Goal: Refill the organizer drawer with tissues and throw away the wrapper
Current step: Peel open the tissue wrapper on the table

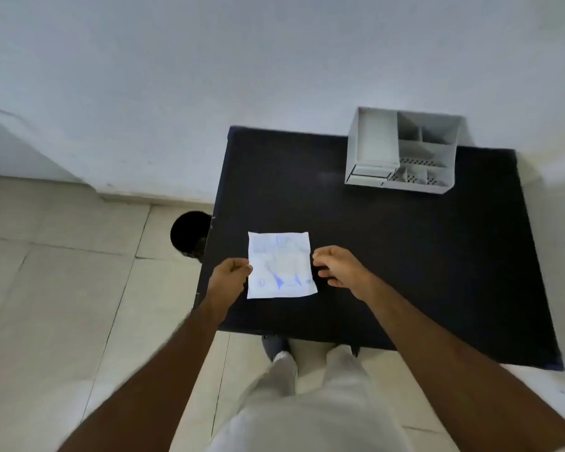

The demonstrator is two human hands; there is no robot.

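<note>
A white tissue packet with blue print point(279, 265) lies flat on the black table point(388, 249), near its front left corner. My left hand point(230, 275) is curled at the packet's left edge, fingertips touching it. At the packet's right edge is my right hand point(336, 267), fingers bent and apart, just touching or a hair off it. A grey desk organizer point(402, 151) stands at the table's far right, with several open compartments and a shallow drawer point(369, 174) at its lower left, which looks shut.
A round black bin point(190, 233) stands on the tiled floor just left of the table. A white wall runs behind the table. My legs in light trousers stand at the table's front edge.
</note>
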